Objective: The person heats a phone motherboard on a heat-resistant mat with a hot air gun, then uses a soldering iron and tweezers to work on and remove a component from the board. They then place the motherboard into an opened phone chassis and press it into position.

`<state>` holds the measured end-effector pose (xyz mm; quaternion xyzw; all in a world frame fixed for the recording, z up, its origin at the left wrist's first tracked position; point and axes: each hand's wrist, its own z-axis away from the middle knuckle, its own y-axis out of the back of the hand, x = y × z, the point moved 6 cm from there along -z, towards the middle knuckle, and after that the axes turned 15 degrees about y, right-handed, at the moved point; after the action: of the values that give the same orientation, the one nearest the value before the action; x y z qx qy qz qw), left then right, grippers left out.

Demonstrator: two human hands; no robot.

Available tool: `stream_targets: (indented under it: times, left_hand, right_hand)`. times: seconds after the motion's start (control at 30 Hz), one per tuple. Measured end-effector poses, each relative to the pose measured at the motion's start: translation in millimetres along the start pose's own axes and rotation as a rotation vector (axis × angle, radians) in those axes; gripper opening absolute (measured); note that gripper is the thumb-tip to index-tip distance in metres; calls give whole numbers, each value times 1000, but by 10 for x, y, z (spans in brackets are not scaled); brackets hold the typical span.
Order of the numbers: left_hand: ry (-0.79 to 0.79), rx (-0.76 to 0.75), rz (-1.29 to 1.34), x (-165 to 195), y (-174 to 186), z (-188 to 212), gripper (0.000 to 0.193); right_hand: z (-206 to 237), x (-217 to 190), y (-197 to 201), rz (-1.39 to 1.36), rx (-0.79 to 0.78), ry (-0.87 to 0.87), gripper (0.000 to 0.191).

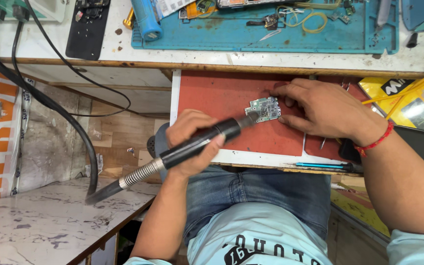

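Nearest, left hand [191, 142] wrapped tight around the black handle of a hot-air tool [199, 142], fingers fully closed on it, ribbed metal collar and thick hose [50, 103] trailing off down and to the left. Nozzle tip angled up and to the right, right at the near-left edge of a small green circuit board [263, 109]; whether touching or just short of it, cannot tell. Board lying flat on a red mat [222, 98] on a pull-out surface [251, 159] above the lap. Right hand [327, 110] spread flat beside the board, palm down, holding nothing; fingertips [281, 119] pressing the board's right edge and the mat, pinning it in place. Judged best done with the nozzle kept moving in small circles over the target part, never parked in one spot, and with those pinning fingertips kept clear of the hot stream. A blue-handled screwdriver [320, 166] lying along the near rim, just beside the right wrist. Farther off, on the upper surface, a teal work mat [251, 37] strewn with small parts and yellow wire, and a blue cylinder-shaped tool [146, 19] at its left end.
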<state>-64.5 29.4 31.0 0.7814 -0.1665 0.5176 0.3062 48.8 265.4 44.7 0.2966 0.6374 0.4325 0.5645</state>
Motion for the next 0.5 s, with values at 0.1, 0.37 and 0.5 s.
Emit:
stream_targets:
  times: [0.1, 0.37, 0.5]
  left_hand:
    - [161, 95, 80, -84, 38, -31, 30]
    - [35, -1, 43, -2, -1, -33, 28]
    - [-106, -139, -23, 99, -116, -26, 35]
  right_hand:
    - [-1, -11, 13, -1, 16, 23, 60]
    - [7, -1, 4, -10, -6, -55, 60]
    - [-8, -17, 14, 31, -2, 0, 60]
